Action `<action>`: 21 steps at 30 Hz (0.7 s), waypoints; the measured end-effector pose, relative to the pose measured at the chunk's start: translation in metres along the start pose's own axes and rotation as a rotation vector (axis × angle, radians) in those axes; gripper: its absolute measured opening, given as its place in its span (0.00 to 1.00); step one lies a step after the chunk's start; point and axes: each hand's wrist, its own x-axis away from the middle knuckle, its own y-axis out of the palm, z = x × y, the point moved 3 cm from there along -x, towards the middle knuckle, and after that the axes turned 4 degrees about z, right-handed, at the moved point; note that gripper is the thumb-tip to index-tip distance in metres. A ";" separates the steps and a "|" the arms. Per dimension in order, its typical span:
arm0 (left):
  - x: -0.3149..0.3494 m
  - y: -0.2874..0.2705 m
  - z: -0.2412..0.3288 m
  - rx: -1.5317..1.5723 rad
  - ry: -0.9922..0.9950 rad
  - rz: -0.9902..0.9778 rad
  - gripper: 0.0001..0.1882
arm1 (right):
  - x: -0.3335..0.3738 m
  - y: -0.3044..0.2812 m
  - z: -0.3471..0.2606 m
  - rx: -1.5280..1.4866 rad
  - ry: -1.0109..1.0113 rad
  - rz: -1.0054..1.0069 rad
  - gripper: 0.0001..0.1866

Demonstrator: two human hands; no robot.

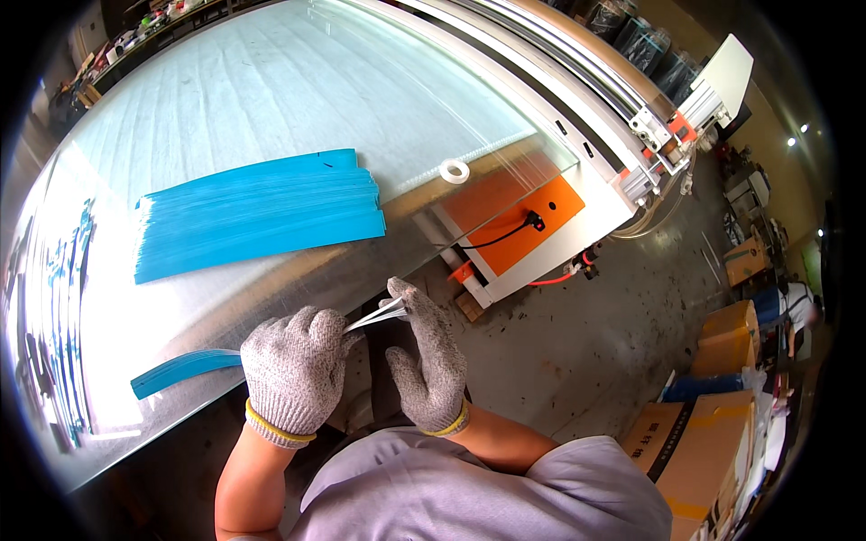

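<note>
My left hand (293, 368), in a grey knit glove with a yellow cuff, is closed round a small bundle of blue strips (188, 368). The blue end sticks out to the left over the table's near edge, and thin white ends fan out on the right of the fist. My right hand (428, 365), gloved the same way, is open, its thumb apart from the stretched fingers. Its fingertips touch or nearly touch the white ends. Beyond my left hand, a wide stack of blue strips (262, 215) lies flat on the glass-topped table (271, 99).
A white ring (455, 171) lies right of the stack. Dark narrow strips (68, 325) lie at the table's left. A long machine rail (577, 63) runs along the far right side, with an orange panel (541, 212) below. Cardboard boxes (713, 442) and a person (796, 311) are at right.
</note>
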 end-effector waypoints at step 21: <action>0.002 0.001 0.001 0.015 0.011 0.017 0.06 | 0.001 -0.002 0.003 0.001 0.024 0.000 0.33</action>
